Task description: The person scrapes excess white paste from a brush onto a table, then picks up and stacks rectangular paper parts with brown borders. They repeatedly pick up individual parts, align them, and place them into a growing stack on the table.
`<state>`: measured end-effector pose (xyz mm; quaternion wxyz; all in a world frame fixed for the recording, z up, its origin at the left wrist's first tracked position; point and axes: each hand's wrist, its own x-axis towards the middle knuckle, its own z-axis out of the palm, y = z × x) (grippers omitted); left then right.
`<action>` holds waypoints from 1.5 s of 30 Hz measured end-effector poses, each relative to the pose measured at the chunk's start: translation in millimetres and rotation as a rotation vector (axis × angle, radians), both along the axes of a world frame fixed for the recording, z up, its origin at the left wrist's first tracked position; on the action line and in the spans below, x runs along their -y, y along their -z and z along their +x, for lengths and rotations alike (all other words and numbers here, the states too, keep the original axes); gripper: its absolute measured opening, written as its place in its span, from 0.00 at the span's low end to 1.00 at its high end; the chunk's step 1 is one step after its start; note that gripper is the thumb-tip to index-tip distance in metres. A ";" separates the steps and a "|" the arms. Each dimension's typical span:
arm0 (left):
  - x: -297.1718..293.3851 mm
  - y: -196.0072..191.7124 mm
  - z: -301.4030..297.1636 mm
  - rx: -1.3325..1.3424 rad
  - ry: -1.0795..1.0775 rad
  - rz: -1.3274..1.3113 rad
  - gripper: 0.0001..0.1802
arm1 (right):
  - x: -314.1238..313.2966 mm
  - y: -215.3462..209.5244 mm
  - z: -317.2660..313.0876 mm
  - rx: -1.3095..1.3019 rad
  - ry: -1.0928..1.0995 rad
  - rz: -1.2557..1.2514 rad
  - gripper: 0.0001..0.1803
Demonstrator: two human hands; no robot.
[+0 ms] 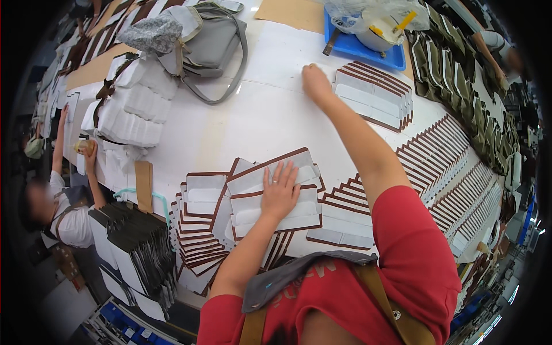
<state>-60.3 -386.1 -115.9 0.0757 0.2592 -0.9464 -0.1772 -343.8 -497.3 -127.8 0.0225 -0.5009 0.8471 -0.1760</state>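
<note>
My left hand (280,192) lies flat with fingers spread on a white panel with brown edging (247,202), the top of a loose, fanned pile. Under and beside it, more such brown-edged panels (201,187) overlap at different angles. My right arm reaches far across the table, and my right hand (316,83) is closed with its fingers curled. Whether something small sits in those fingers is hidden. Just right of that hand rests a stepped stack of brown-edged white panels (368,98).
A grey shoulder bag (215,46) stands on the white table (270,109). At the far side, a blue tray (397,60) holds a white bowl (374,40) and a yellow-handled tool. Rows of panels and dark green pieces (448,63) fill the right. Another person (72,210) works at left.
</note>
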 end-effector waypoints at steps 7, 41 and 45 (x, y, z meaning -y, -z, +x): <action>2.2 0.3 2.1 0.026 -0.011 -0.003 0.23 | -18.2 -3.9 74.7 0.303 -0.425 -0.029 0.07; -4.9 4.0 6.6 -0.068 0.007 -0.055 0.23 | -18.4 -4.5 121.7 0.335 -0.330 -0.062 0.08; -4.3 4.7 5.7 -0.100 0.013 -0.057 0.23 | -38.3 -8.5 122.6 0.401 -0.319 0.027 0.08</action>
